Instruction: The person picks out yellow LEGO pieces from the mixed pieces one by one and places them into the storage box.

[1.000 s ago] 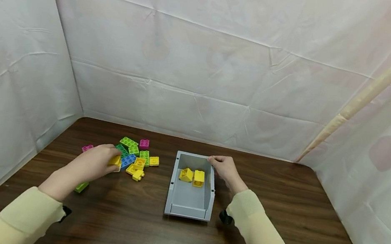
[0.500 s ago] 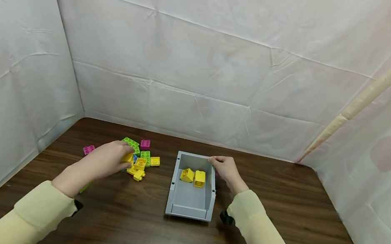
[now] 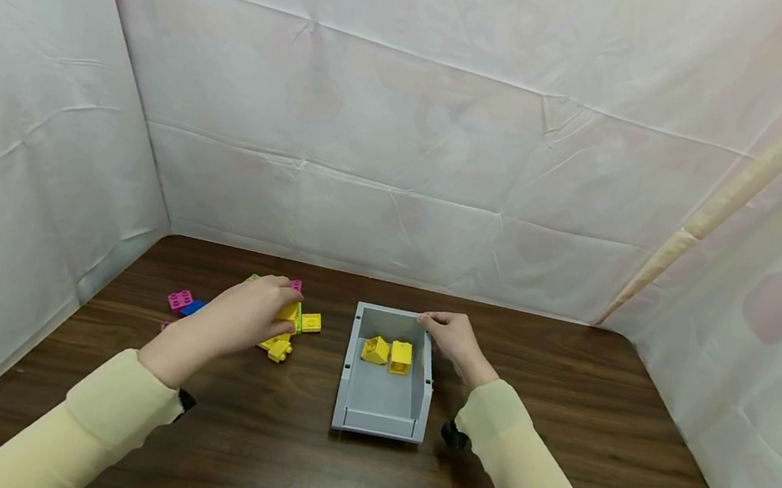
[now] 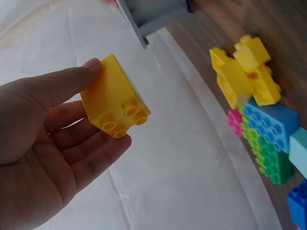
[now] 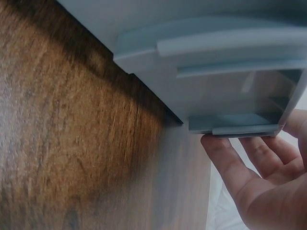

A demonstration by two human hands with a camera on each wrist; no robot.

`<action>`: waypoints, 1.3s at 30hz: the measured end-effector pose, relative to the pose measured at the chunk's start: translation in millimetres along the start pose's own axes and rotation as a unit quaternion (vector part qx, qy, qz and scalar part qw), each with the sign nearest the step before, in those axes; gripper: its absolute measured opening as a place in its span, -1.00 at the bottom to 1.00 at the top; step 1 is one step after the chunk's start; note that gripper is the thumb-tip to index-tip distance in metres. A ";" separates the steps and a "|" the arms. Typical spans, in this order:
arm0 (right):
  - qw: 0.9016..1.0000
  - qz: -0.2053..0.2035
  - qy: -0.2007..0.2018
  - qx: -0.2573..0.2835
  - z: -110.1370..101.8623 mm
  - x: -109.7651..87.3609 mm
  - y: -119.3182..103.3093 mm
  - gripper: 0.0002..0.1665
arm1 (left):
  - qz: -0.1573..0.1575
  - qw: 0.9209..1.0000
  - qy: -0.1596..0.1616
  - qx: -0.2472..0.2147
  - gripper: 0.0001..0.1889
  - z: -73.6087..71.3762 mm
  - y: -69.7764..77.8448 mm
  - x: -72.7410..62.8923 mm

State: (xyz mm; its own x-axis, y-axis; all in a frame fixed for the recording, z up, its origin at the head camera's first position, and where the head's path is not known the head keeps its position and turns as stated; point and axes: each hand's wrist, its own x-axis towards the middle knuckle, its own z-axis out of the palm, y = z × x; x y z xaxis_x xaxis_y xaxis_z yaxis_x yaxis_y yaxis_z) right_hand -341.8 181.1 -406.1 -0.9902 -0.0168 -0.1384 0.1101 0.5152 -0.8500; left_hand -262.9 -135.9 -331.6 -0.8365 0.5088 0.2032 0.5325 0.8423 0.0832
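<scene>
Over loose building bricks [image 3: 279, 350] on a wooden bench [image 3: 282, 464], the left hand [image 3: 235, 322] pinches a yellow studded brick [image 4: 106, 91], seemingly a transfer step that next calls for carrying it rightward above the grey bin [image 3: 379, 424], whose far right corner the right hand [image 3: 451, 337] grips.

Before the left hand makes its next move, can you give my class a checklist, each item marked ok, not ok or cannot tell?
1. Left hand pinches a yellow four-stud brick: ok.
2. Right hand holds the grey bin at its far right corner: ok.
3. Room in the bin: ok, its two yellow blocks lie towards the far end.
4. Held brick over the bin: not ok, it is left of it.
5. Grip firm enough: cannot tell.
</scene>
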 end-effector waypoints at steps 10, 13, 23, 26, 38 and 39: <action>1.000 -0.001 0.000 0.001 -1.4 2.0 1.5 -0.58 | 0.035 0.999 0.014 -0.003 -0.62 -3.5 22.8 15.2; 1.000 0.001 0.001 0.004 -2.3 1.9 1.6 -0.58 | 0.040 0.999 0.011 -0.002 -0.60 -5.1 31.3 20.2; 1.000 0.008 -0.001 0.005 -4.2 1.9 1.8 -0.56 | 0.083 0.996 0.017 0.008 -0.64 -2.8 57.8 37.1; 1.000 0.008 0.000 0.008 -3.7 2.4 1.9 -0.57 | 0.095 0.995 0.018 0.013 -0.67 -1.5 64.8 41.5; 1.000 -0.001 0.001 0.010 -1.5 3.8 0.9 -0.58 | 0.121 0.992 -0.009 0.019 -0.65 5.9 86.5 52.3; 1.000 -0.003 0.002 0.010 -1.6 3.8 1.0 -0.58 | 0.125 0.992 -0.010 0.020 -0.64 7.0 87.6 53.1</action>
State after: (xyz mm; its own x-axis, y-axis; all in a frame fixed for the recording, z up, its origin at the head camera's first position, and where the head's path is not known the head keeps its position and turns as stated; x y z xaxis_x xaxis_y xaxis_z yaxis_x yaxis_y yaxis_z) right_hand -345.6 183.0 -406.6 -0.9911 -0.0169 -0.1321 0.1062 0.4980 -0.8607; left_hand -261.6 -33.8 -320.4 -0.6812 0.7064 0.1925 0.7191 0.6949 -0.0055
